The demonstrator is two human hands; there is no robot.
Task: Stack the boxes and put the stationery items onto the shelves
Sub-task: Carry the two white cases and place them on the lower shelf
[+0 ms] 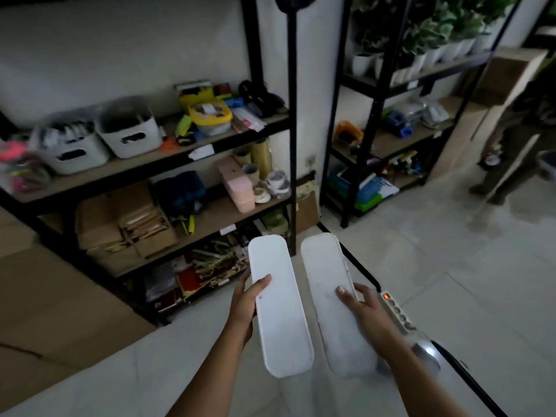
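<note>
I hold two long white boxes with rounded ends side by side over the floor. My left hand grips the left white box from its left edge, thumb on the lid. My right hand grips the right white box from its right edge, thumb on top. Ahead stands a black shelf unit with wooden boards. A pink box of the same shape lies on its middle board beside tape rolls.
White bins and a yellow-lidded tub fill the upper board. Cardboard boxes sit lower left. A power strip with a black cable lies on the floor at right. A second rack holds plants and blue items.
</note>
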